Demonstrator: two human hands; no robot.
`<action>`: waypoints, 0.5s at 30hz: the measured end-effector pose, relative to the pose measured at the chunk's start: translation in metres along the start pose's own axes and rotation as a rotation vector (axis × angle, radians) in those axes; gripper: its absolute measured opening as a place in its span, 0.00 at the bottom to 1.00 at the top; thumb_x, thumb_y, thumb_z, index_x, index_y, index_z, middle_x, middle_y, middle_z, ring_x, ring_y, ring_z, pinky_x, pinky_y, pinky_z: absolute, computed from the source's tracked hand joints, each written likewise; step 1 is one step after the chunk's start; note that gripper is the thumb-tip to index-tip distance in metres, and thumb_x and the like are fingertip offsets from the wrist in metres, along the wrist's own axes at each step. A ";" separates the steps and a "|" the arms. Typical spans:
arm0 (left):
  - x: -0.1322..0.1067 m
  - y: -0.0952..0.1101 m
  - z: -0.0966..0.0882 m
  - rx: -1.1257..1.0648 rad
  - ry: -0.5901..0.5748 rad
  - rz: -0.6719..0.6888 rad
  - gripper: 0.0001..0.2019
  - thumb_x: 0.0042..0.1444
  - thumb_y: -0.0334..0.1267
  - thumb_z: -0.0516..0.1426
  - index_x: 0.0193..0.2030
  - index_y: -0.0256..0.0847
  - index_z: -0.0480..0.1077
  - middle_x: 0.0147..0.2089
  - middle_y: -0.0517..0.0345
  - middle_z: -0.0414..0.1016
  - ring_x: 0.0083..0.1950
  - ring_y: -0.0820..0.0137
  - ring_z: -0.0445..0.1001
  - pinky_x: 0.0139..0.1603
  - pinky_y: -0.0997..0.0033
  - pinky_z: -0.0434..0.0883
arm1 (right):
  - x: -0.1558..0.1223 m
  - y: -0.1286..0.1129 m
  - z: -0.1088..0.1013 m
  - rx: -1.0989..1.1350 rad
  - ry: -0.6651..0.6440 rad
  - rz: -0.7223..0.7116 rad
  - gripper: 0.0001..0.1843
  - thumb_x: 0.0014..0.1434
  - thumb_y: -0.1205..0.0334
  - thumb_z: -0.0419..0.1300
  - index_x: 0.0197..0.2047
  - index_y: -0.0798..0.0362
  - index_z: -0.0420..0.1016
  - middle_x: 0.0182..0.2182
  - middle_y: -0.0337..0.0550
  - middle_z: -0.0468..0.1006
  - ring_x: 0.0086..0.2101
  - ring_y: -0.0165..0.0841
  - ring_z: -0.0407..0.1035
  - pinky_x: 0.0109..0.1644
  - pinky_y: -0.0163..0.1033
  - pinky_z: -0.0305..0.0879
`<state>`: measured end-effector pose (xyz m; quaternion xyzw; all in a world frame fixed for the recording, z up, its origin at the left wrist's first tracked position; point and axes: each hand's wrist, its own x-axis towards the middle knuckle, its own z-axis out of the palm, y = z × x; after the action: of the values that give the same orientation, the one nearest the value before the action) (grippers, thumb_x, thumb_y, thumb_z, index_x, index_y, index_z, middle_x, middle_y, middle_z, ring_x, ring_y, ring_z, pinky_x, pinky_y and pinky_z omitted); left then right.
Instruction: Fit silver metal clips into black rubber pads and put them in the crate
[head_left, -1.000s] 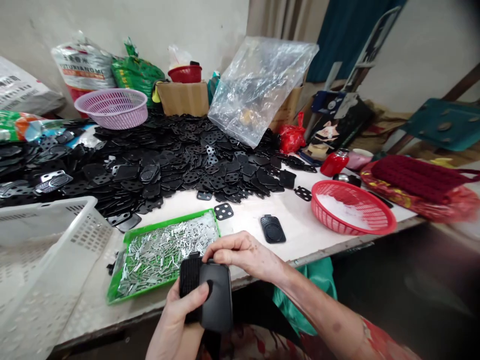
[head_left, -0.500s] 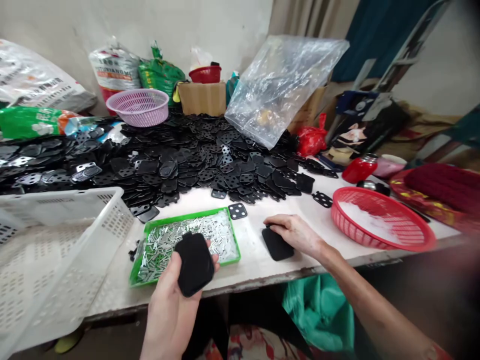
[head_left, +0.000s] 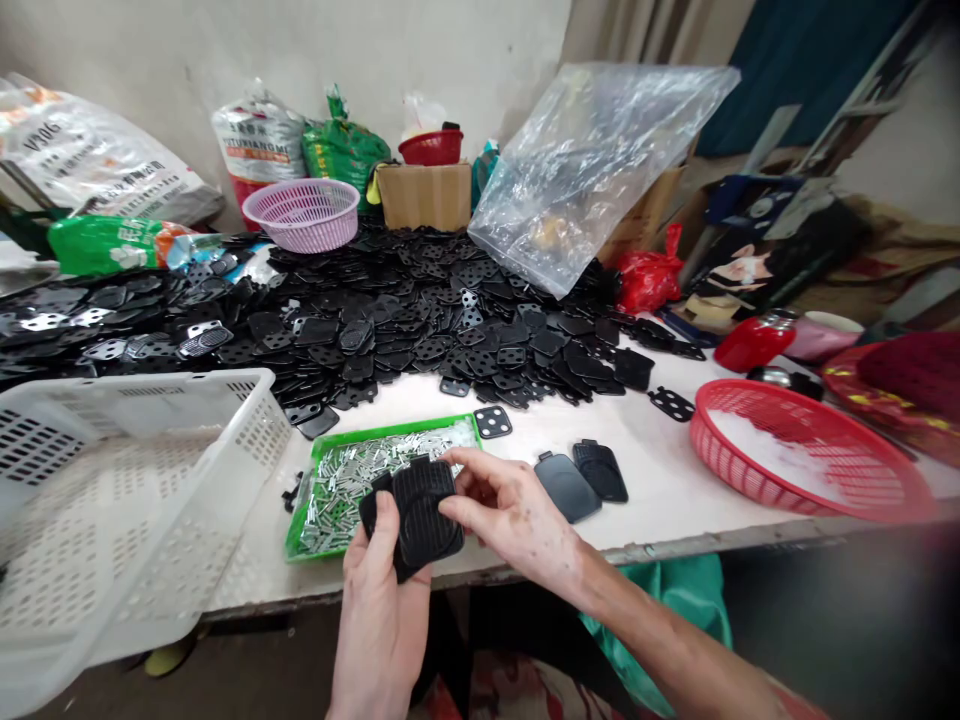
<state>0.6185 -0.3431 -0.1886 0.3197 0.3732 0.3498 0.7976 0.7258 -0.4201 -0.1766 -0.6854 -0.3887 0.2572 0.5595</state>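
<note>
At the near side of the green tray (head_left: pixel 397 431), a ribbed black plate (head_left: pixel 426 515) is held against a darker plate (head_left: pixel 368 512) by the left hand (head_left: pixel 390 595), the thumb clamped on the pair. Its right edge is touched by the right hand (head_left: pixel 521 515); whether those fingers are clamped cannot be told. Right of the tray, a smooth plate (head_left: pixel 567 488) is laid beside a second ribbed plate (head_left: pixel 602 472).

Reddish sleeve (head_left: pixel 793 702) — red-and-cream patterned garment (head_left: pixel 517 688)
</note>
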 end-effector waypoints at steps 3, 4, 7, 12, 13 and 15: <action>0.002 0.000 -0.010 -0.034 0.005 0.013 0.19 0.48 0.33 0.67 0.49 0.44 0.76 0.49 0.55 0.80 0.51 0.63 0.77 0.50 0.69 0.75 | 0.010 0.009 -0.004 -0.046 -0.034 -0.024 0.17 0.60 0.64 0.61 0.53 0.52 0.74 0.26 0.34 0.74 0.23 0.26 0.66 0.29 0.32 0.65; 0.003 0.002 -0.013 -0.023 0.020 0.018 0.19 0.46 0.32 0.68 0.47 0.43 0.77 0.47 0.56 0.81 0.49 0.63 0.78 0.49 0.69 0.75 | 0.015 0.010 -0.008 -0.139 -0.044 -0.069 0.15 0.62 0.63 0.58 0.52 0.52 0.75 0.27 0.36 0.75 0.25 0.27 0.67 0.31 0.32 0.65; 0.003 0.012 -0.016 -0.007 0.085 0.031 0.16 0.43 0.30 0.69 0.42 0.42 0.79 0.43 0.57 0.81 0.47 0.63 0.79 0.48 0.70 0.76 | 0.031 0.009 -0.023 -0.699 -0.069 -0.176 0.11 0.66 0.65 0.54 0.42 0.54 0.79 0.34 0.45 0.78 0.37 0.35 0.70 0.42 0.38 0.64; 0.004 0.015 -0.016 -0.019 0.107 0.029 0.15 0.44 0.29 0.69 0.41 0.42 0.78 0.42 0.58 0.82 0.45 0.66 0.79 0.44 0.73 0.77 | 0.048 0.011 -0.025 -1.297 -0.224 -0.112 0.08 0.61 0.66 0.58 0.33 0.55 0.78 0.37 0.50 0.79 0.41 0.42 0.67 0.43 0.44 0.56; 0.004 0.013 -0.017 -0.021 0.104 0.020 0.15 0.43 0.28 0.69 0.40 0.42 0.78 0.41 0.58 0.82 0.44 0.67 0.79 0.43 0.73 0.77 | 0.048 0.013 -0.023 -1.310 -0.214 -0.121 0.08 0.61 0.66 0.57 0.34 0.54 0.78 0.37 0.49 0.79 0.41 0.42 0.67 0.43 0.45 0.55; 0.005 0.009 -0.018 -0.029 0.113 0.011 0.15 0.43 0.28 0.69 0.39 0.42 0.78 0.40 0.58 0.82 0.42 0.68 0.80 0.43 0.74 0.77 | 0.049 0.018 -0.020 -1.316 -0.177 -0.140 0.10 0.62 0.66 0.56 0.33 0.54 0.78 0.35 0.48 0.79 0.40 0.41 0.66 0.42 0.45 0.53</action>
<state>0.6037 -0.3295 -0.1925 0.2899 0.4106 0.3770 0.7780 0.7735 -0.3929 -0.1854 -0.8331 -0.5528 -0.0154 0.0058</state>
